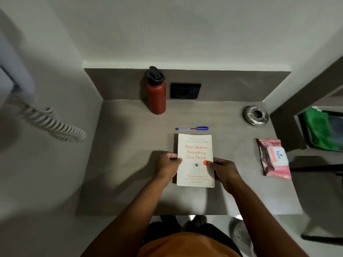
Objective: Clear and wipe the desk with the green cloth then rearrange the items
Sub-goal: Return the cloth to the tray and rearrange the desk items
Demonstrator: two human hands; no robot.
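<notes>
Desk: grey, carrying everything.
Book: flat at the front middle, apparently being squared or lifted.
Green cloth: off the desk, far right.
Left hand: fingers curled on the book's left edge.
Right hand: pinching its right edge.
Pen: just behind the book.

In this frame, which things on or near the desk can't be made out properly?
- Green cloth, head view: blurred, partly behind the dark partition, cut by the right edge.
- Small print at the foot of the book: too small to read.
- Left hand fingers: tips tucked at the book's edge.
- Socket plate: too dark for detail.
- Bottle contents: opaque.
</notes>
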